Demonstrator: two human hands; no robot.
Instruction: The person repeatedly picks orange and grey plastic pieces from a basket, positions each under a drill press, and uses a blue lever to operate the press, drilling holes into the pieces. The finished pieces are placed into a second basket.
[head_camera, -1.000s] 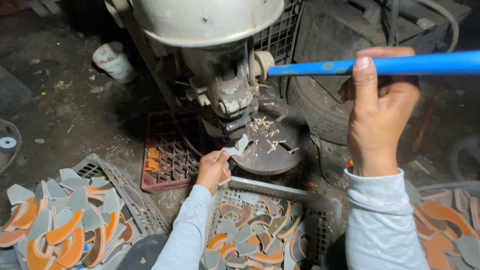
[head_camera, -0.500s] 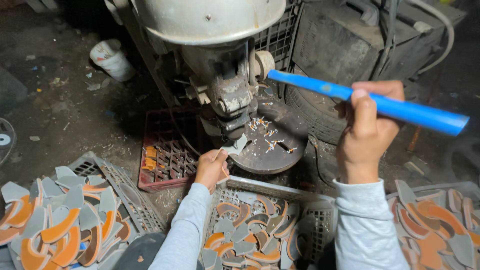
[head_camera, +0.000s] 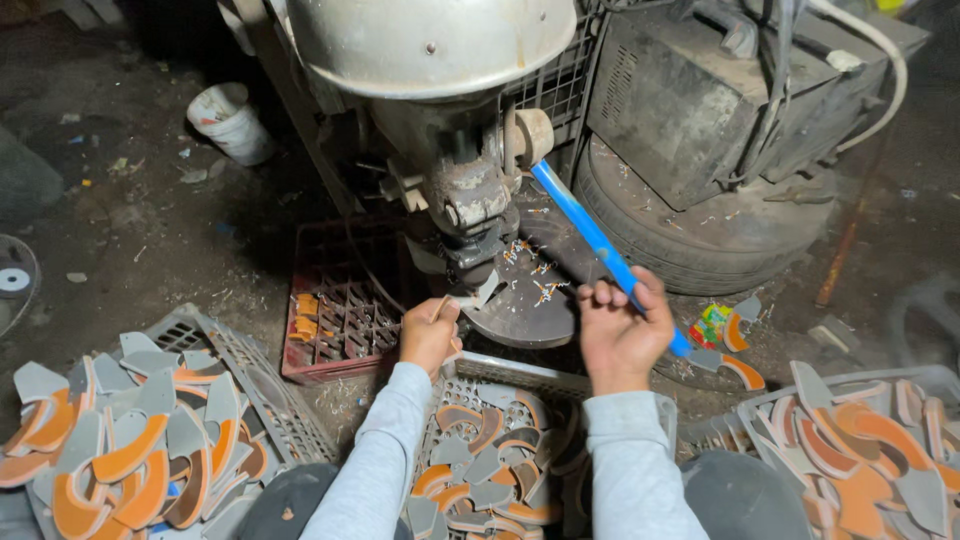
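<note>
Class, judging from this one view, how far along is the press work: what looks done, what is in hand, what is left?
Done: scrap bits lie on the press plate. In hand: the left hand holds a grey piece under the press head, while the right hand grips the blue lever, pulled low. Left: heaps of grey-and-orange pieces in the centre crate and side crates.

left hand (head_camera: 428, 335): raised forward, fingers pinched shut, grey sleeve to the wrist
right hand (head_camera: 622, 330): knuckles up, fingers curled in a closed grip
</note>
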